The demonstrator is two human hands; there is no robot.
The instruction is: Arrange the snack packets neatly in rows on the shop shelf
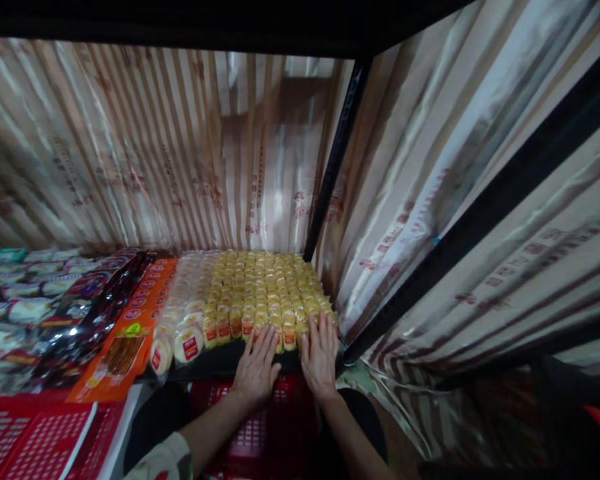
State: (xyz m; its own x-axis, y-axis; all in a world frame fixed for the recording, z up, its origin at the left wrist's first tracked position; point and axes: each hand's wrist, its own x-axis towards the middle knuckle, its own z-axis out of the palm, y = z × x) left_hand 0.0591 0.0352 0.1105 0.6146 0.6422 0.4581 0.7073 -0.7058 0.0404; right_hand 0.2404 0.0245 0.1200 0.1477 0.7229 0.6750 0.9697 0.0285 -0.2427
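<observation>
Rows of small yellow wrapped snack packets stand packed together on a black shelf. My left hand lies open against the front of these rows, its fingers stretched out. At the right end of the rows, my right hand rests with its fingers straight on the front packets. Neither hand grips anything. Left of the yellow packets are clear-wrapped round pale snacks with red labels, lined up in rows.
Orange snack bags, dark shiny packages and white wrapped packets fill the shelf leftward. Red baskets are below. A black post rises at the back corner. Striped plastic sheeting hangs behind and to the right.
</observation>
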